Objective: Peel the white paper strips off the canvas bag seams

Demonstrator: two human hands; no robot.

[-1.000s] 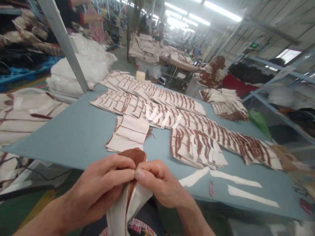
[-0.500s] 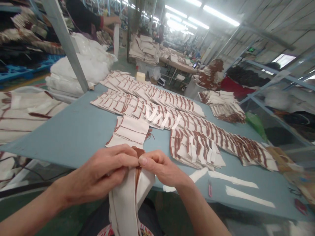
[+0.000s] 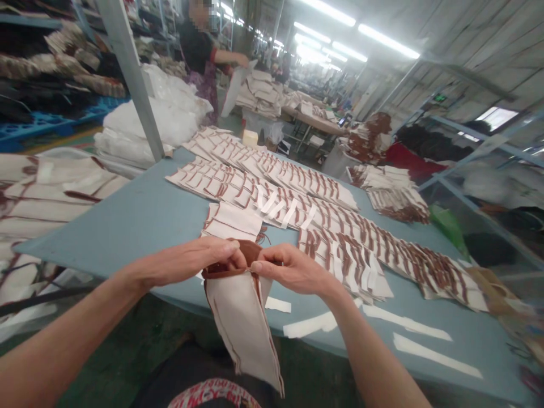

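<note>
A cream tube-shaped piece (image 3: 238, 309) with a brown lining and brown seams, like a boot shaft, hangs from both hands at the table's front edge. Its brown-lined mouth (image 3: 249, 252) faces up, spread wide. My left hand (image 3: 208, 258) is closed on the rim, some fingers dipping into the mouth where they are partly hidden. At the rim's right corner, my right hand (image 3: 289, 267) pinches the edge between thumb and fingers. Just behind the hands lies a similar flat cream piece (image 3: 233, 221) with brown edging and loose brown threads.
Overlapping rows of cream pieces (image 3: 272, 170) with brown edges cover the blue table (image 3: 123, 221). White strips (image 3: 437, 354) lie at the front right. A metal post (image 3: 136, 79) rises at the left corner. Beyond it a co-worker (image 3: 204, 62) holds a pale sheet.
The held piece has turned to show a broad face, and its mouth has widened. My left hand has moved up and its fingers have entered the mouth. The view has shifted slightly.
</note>
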